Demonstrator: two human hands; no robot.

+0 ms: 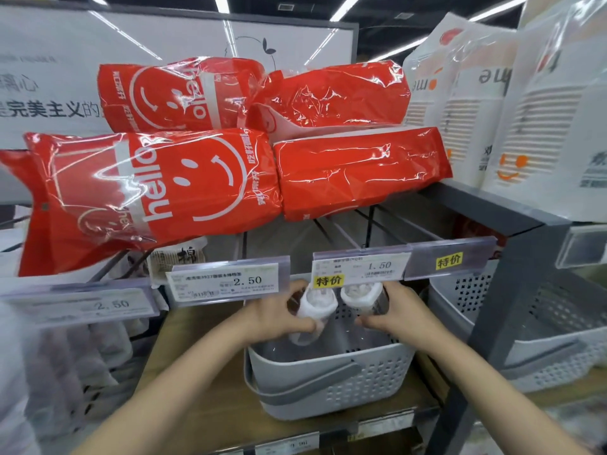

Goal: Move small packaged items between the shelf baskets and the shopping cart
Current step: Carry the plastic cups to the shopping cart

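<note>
1. Packs are held one per hand at lower centre of the frame: the left hand (279, 315) is curled round a small white pack (317, 307), the right hand (399, 311) round its twin (361, 295).
2. Both are kept just above the perforated grey plastic basket (328, 385) on the wooden shelf (197, 349), likely so they can be dropped in or lifted out.
3. Glossy red bags (164, 182) are stacked above.

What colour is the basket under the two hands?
Light grey basket with a darker grey handle, seen in the head view.
</note>
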